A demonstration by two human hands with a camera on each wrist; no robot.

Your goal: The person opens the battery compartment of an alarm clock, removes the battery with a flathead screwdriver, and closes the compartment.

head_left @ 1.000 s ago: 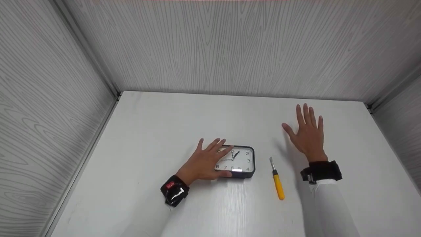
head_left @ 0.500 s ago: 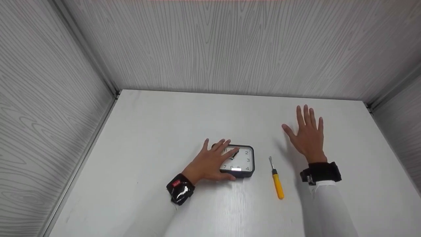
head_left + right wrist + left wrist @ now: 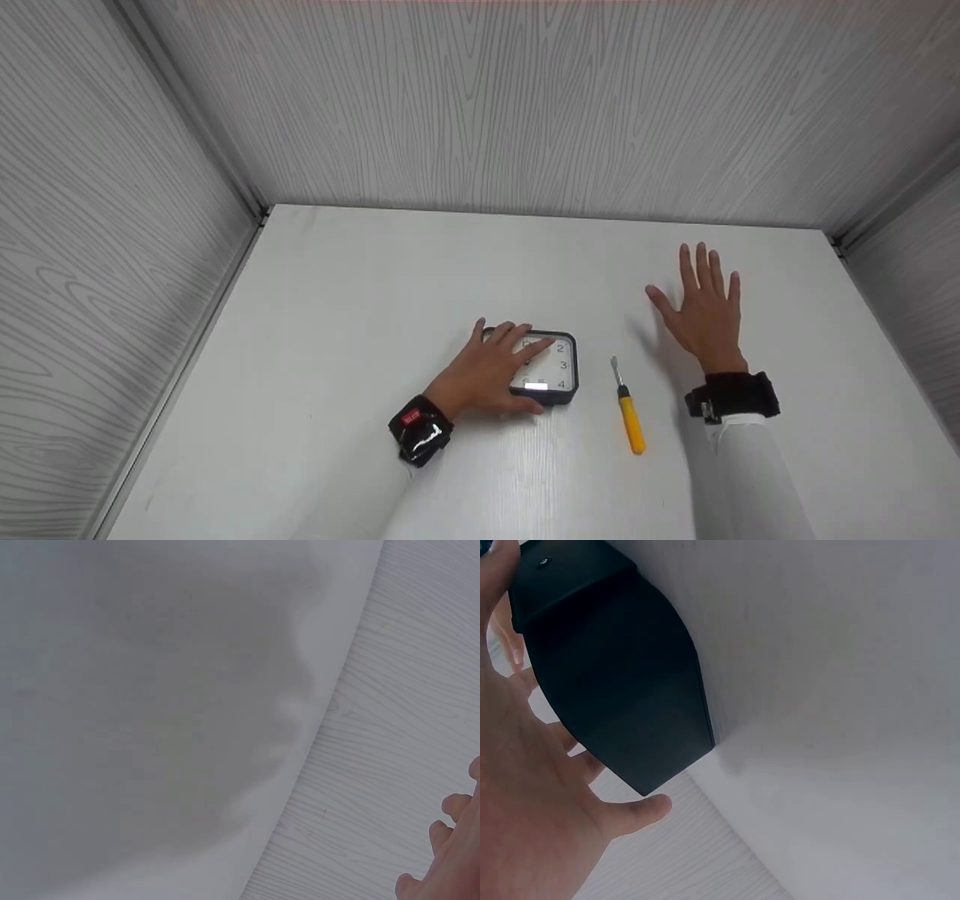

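A rectangular clock with a dark frame and white face (image 3: 555, 371) lies face up on the white table in the head view. My left hand (image 3: 484, 375) lies over its left part with fingers spread, hiding that part of the dial. The thumb is along the near edge, and several fingertips are by the far edge. In the left wrist view the clock's dark side (image 3: 622, 682) shows beside the hand (image 3: 540, 787). Off to the right, my right hand (image 3: 705, 319) is held above the table, fingers straight and apart, holding nothing.
A screwdriver with a yellow handle (image 3: 631, 424) lies between the clock and the right forearm, its metal tip pointing away. Grey wood-grain panels (image 3: 480, 105) stand behind the table (image 3: 360, 285) and at both sides.
My left hand has shifted right across the clock and now covers more of its face. The clock and screwdriver have stayed in place. My right hand has hardly moved.
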